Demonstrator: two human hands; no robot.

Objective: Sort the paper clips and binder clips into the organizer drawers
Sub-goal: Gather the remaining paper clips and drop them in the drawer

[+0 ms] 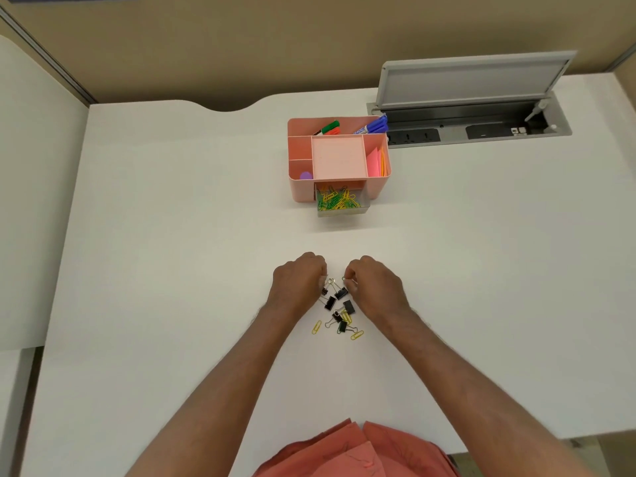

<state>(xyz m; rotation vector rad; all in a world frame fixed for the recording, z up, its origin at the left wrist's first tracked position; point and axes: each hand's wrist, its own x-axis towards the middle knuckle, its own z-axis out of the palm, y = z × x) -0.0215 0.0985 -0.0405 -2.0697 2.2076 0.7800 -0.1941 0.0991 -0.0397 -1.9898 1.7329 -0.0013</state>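
Note:
A pink organizer (303, 191) stands at the back of the white desk (172, 270). Its clear drawer (344, 211) is pulled out and holds many yellow and green paper clips. Nearer me lies a small pile of black binder clips (331, 302) mixed with yellow paper clips (316, 327). My left hand (298, 280) rests at the pile's far left, fingers curled down on a clip; which kind is hidden. My right hand (373, 284) sits at the pile's far right, its fingertips pinching a green paper clip (344, 279).
The organizer's top holds markers (327, 128), pink notes (375, 163) and a purple object (305, 175). An open grey cable box with sockets (475, 129) lies behind it to the right. A beige partition bounds the desk's back and left.

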